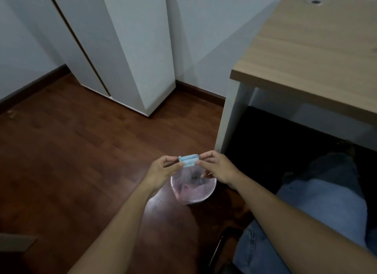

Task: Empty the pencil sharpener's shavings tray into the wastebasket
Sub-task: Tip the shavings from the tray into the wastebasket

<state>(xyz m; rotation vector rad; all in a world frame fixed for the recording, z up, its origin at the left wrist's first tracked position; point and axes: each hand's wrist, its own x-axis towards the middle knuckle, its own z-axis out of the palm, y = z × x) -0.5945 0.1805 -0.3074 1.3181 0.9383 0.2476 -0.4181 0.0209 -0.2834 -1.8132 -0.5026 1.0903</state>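
A small light-blue shavings tray (188, 160) hangs in the air directly over the wastebasket (202, 196), a round pale bin on the wooden floor with dark shavings and scraps inside. My left hand (161, 168) pinches the tray's left end between thumb and fingers. My right hand (216, 165) pinches its right end the same way. The tray's underside and contents are hidden from me. The sharpener body is not in view.
A light wooden desk (318, 55) with a white leg (232, 114) stands at the right, close to the bin. A white cabinet (122, 49) stands against the back wall. My legs in jeans (318, 202) and a dark chair edge (218, 251) are at the lower right.
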